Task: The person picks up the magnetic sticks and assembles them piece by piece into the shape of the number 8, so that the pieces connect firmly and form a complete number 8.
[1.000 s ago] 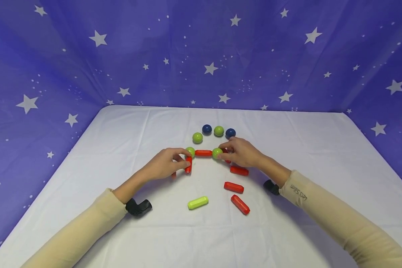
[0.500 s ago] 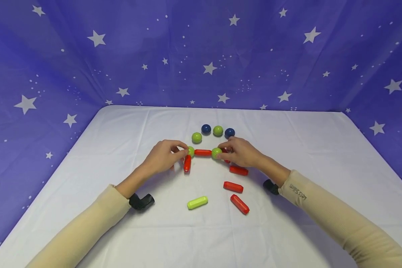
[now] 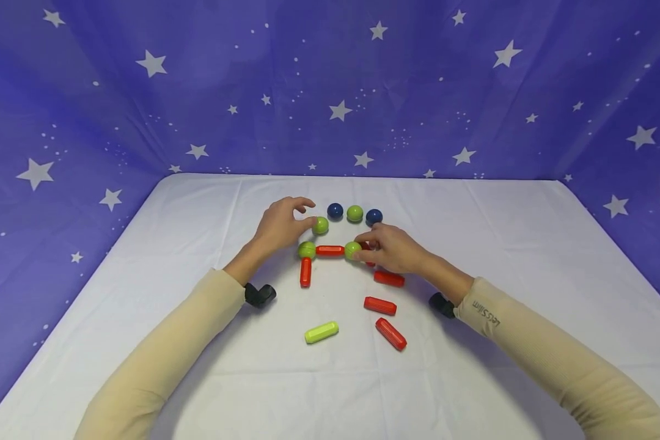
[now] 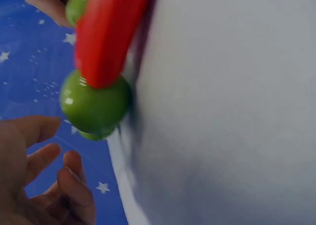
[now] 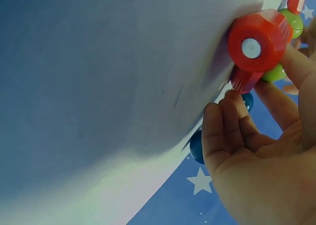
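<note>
In the head view my right hand (image 3: 398, 249) pinches a green ball (image 3: 352, 250) between thumb and finger. A red stick (image 3: 330, 250) runs from that ball to a second green ball (image 3: 307, 250), and another red stick (image 3: 305, 272) extends from this one towards me. Part of a red stick (image 3: 370, 259) shows beneath the right hand. My left hand (image 3: 280, 225) has its thumb at a loose green ball (image 3: 320, 225), the fingers spread apart. The left wrist view shows the left hand (image 4: 47, 173) beside the joined green ball (image 4: 94, 102), not gripping it.
Two blue balls (image 3: 335, 211) and a green ball (image 3: 354, 213) lie behind the joined pieces. Loose red sticks (image 3: 380, 305) and a yellow-green stick (image 3: 321, 332) lie nearer on the white tablecloth (image 3: 242, 379). A star-patterned purple cloth (image 3: 308, 91) hangs behind.
My left hand has let go of the left joined green ball and moved away from me, up to the loose green ball. The right hand stays on its ball.
</note>
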{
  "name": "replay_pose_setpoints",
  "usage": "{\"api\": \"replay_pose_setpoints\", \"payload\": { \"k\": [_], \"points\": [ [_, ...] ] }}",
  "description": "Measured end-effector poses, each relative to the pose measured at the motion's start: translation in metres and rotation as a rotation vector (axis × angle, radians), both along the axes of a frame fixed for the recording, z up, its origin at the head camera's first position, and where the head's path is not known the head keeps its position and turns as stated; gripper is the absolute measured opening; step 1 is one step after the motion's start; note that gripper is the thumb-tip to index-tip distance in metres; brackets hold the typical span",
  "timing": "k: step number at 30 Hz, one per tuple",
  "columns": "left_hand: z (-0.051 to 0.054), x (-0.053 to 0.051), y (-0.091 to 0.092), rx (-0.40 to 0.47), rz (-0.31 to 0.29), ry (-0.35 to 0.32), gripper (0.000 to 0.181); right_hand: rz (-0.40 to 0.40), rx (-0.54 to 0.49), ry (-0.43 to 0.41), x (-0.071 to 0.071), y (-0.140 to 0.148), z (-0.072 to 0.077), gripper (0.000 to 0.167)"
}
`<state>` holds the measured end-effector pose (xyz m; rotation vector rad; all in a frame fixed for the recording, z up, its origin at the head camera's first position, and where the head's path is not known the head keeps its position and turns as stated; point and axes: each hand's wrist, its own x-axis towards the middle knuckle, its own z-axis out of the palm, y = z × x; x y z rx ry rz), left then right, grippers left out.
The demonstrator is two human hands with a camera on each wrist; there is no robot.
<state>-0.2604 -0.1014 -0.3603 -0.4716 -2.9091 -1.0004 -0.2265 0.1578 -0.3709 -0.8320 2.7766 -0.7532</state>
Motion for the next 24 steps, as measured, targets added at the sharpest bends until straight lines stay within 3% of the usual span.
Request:
{"api": "replay_pose_setpoints", "payload": {
  "k": [5, 8, 13, 24],
  "points": [
    [-0.008, -0.011, 0.001, 0.029, -0.021, -0.045, 0.044, -0.001, 0.011, 0.007, -0.001, 0.000, 0.000, 0.041],
    [-0.012, -0.013, 0.000, 0.061, -0.039, -0.091, 0.048, 0.002, 0.013, 0.009, -0.001, 0.000, 0.000, 0.041],
    [-0.014, -0.013, 0.000, 0.044, -0.064, -0.137, 0.046, 0.013, 0.008, 0.010, -0.001, 0.000, 0.000, 0.041],
    [-0.016, -0.010, 0.002, 0.053, -0.091, -0.132, 0.040, 0.006, 0.013, 0.021, 0.001, 0.000, 0.001, 0.040]
  ]
}}
